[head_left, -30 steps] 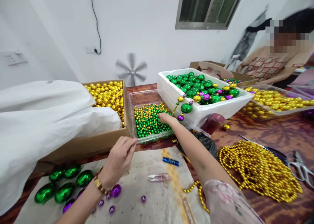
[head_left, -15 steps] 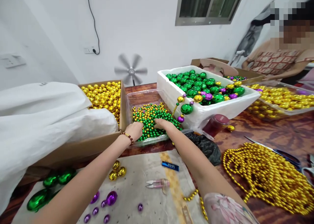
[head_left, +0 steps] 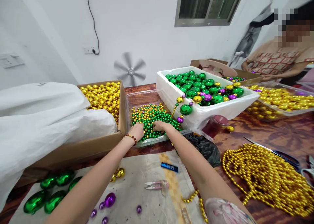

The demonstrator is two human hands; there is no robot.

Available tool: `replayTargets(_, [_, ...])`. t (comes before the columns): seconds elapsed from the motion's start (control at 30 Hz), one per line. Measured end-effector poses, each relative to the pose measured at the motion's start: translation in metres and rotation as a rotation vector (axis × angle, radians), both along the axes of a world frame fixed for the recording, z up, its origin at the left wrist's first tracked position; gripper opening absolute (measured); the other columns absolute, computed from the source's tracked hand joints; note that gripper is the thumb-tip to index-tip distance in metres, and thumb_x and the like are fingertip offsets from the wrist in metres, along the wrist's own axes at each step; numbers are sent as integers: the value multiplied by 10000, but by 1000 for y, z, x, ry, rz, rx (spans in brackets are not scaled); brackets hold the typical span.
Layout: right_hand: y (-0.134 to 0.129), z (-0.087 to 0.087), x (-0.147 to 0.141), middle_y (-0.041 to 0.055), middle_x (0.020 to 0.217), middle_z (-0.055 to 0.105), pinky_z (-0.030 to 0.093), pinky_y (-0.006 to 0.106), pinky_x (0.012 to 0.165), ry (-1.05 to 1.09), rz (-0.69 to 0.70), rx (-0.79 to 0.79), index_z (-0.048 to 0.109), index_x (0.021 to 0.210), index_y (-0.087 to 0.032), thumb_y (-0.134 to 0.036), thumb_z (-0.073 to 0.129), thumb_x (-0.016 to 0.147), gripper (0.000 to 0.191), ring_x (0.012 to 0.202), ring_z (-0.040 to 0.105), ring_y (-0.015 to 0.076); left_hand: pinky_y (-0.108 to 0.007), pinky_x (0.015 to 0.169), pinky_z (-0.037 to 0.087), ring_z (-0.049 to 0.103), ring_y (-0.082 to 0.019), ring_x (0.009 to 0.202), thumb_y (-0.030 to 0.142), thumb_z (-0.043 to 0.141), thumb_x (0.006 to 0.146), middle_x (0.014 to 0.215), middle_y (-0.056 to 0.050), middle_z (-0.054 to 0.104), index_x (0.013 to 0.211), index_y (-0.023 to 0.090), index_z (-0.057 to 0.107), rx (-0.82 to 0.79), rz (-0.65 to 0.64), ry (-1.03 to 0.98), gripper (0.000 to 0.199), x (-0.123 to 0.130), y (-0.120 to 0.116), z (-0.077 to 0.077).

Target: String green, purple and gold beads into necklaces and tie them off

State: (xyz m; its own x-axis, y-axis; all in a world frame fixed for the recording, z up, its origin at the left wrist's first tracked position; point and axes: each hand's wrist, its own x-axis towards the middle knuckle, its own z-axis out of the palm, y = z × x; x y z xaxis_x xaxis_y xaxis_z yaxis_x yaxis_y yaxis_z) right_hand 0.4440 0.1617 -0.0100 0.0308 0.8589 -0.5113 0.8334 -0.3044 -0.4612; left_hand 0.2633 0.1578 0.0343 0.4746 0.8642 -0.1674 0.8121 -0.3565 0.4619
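Both my hands are inside a clear plastic tray point(head_left: 142, 99) of small green and gold beads point(head_left: 163, 114). At the tray's near left corner, my left hand point(head_left: 136, 131), with a beaded bracelet on its wrist, has its fingers curled down among the beads. My right hand point(head_left: 160, 126) is closed just to the right, fingertips at the green beads. Whatever either hand pinches is hidden. On the cloth below my forearms lie large green balls point(head_left: 35, 201), purple balls point(head_left: 110, 199) and gold balls point(head_left: 120, 172), the gold ones partly behind my left forearm.
Snips point(head_left: 157, 185) and a blue packet point(head_left: 169, 167) lie on the cloth. A foam box point(head_left: 208, 111) of green balls stands right of the tray, a carton point(head_left: 122, 102) of gold balls left. Gold bead strings point(head_left: 265, 178) and scissors point(head_left: 286, 157) lie right. A person point(head_left: 277, 60) sits beyond.
My left forearm has swung right, uncovering more green balls and covering part of the gold ones. My right hand has shifted slightly left and lower among the beads.
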Motion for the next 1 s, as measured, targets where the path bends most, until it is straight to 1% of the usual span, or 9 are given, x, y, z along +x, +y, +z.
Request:
replayTargets(0.1, [-2,4,4,36,918,661,546,236,606,144,-16,18,651,1006,-122,-221,653,903,143,734,640,130,-444,1104,394,538,-286,1253,85,532,857,1176,-148,634,917,151,658,-132,102,-234,154,-3,7,0])
replayTargets(0.27, [-9,24,6,-3,792,649,480,134,501,441,-20,60,633,938,-158,-234,560,918,107,687,644,100,-381,865,562,653,-194,966,333,448,980,1121,-135,607,1039,180,547,-464,285,-643,192,-6,3,-1])
replayTargets(0.4, [-9,48,-5,-15,754,633,506,128,506,576,7,72,630,945,-166,-256,565,910,116,634,611,85,-435,777,587,652,-183,786,509,345,996,922,-102,588,951,176,485,-767,373,-906,363,0,-7,-2])
replayTargets(0.47, [-8,62,-15,-9,761,648,540,141,539,607,39,51,649,938,-157,-238,593,889,109,641,613,89,-461,752,594,634,-185,736,535,309,993,821,-60,558,910,184,478,-979,460,-1106,399,4,-10,-2])
replayTargets(0.53, [-8,76,-25,7,824,682,566,155,565,620,76,24,677,951,-149,-205,616,867,118,681,628,101,-481,745,599,616,-181,714,513,283,1003,781,-35,540,904,190,494,-1101,568,-1284,398,8,-11,-1])
replayTargets(0.67, [-10,97,-39,28,948,716,561,156,538,479,149,27,708,1021,-156,-154,623,849,192,674,637,109,-459,740,617,623,-176,760,460,292,1015,874,-58,590,924,180,541,-1135,654,-1439,385,10,-12,0])
replayTargets(0.77, [-11,103,-38,39,936,725,559,162,548,382,128,60,677,1112,-160,-130,587,864,265,685,672,127,-390,683,629,639,-179,786,439,328,1015,917,-80,604,904,156,556,-1144,656,-1467,381,8,-11,-3])
replayTargets(0.93, [-7,87,-15,58,1128,717,528,144,541,190,67,245,630,1204,-184,-145,491,923,316,820,715,150,-316,612,614,650,-178,769,357,371,1018,896,-115,587,844,112,574,-1134,663,-1443,362,7,-9,-7])
replayTargets(1.0, [-7,74,-5,88,1095,728,519,157,526,85,32,237,660,1141,-149,-143,491,920,279,818,720,173,-290,599,602,656,-174,762,250,442,997,878,-115,587,841,101,584,-1131,651,-1433,258,6,-9,-7])
